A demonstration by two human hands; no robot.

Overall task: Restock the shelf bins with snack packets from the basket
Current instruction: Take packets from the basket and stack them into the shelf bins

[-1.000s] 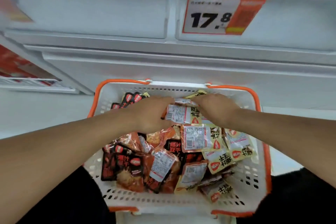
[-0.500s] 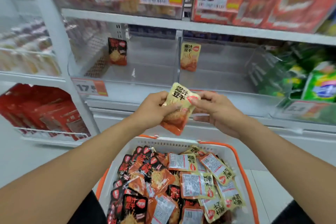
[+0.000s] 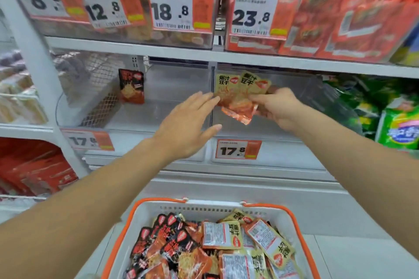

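Note:
My right hand (image 3: 277,106) grips a small bunch of yellow snack packets (image 3: 240,97) in front of the right clear shelf bin (image 3: 283,124). My left hand (image 3: 188,124) is open, fingers straight, just left of the packets, its fingertips close to their edge. The left clear bin (image 3: 158,118) has a black-and-red packet (image 3: 131,86) as a label on its back wall. Below, the white basket with orange handles (image 3: 145,215) holds several black-red packets (image 3: 167,244) on its left and yellow ones (image 3: 260,242) on its right.
Price tags 17.8 (image 3: 238,149) hang on the bin fronts. The shelf above carries full bins with tags 18.8 (image 3: 172,10) and 23.8 (image 3: 252,17). Green bags (image 3: 399,124) fill the bin to the right, red packs (image 3: 34,170) the lower left shelf.
Both hands rose from the basket to the shelf with yellow packets. The left hand has let go and opened; the right hand now holds the packets alone at the right bin.

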